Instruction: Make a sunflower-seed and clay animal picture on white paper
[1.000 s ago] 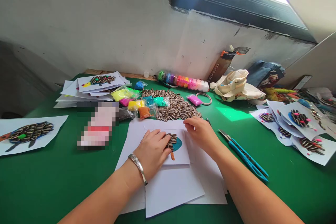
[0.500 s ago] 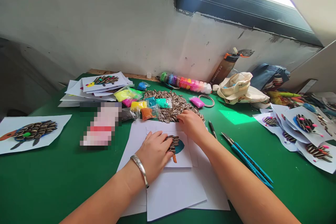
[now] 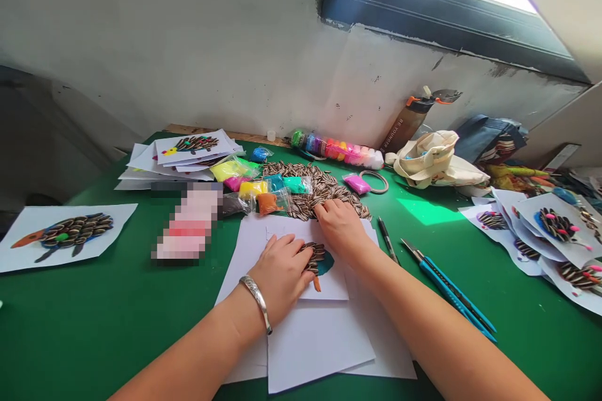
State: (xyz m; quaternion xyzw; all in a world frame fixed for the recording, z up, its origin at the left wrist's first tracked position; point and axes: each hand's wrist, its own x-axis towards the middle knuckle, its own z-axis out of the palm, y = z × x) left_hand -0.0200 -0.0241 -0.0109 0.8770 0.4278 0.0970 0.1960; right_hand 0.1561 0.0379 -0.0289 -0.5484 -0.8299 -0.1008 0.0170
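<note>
My left hand [image 3: 282, 269] lies spread over a sheet of white paper [image 3: 332, 291], partly covering a picture made of striped sunflower seeds [image 3: 318, 258] stuck on blue clay [image 3: 328, 263]. An orange clay piece [image 3: 316, 284] sticks out below the seeds. My right hand [image 3: 341, 222] rests at the near edge of a loose sunflower seed pile [image 3: 324, 182]. Its fingers are bent together, and whatever is between the fingertips is hidden. Larger white sheets [image 3: 324, 338] lie beneath the picture.
Bags of coloured clay [image 3: 254, 188] sit left of the pile. A pen [image 3: 388, 238] and blue tweezers [image 3: 463, 301] lie right of my right arm. Finished seed pictures rest on the left [image 3: 75, 235] and right [image 3: 555, 225]. A bottle [image 3: 407, 122] leans against the wall.
My right hand has drawn slightly left and nearer at the edge of the seed pile. My left hand stays on the picture. The whole view has shifted a little.
</note>
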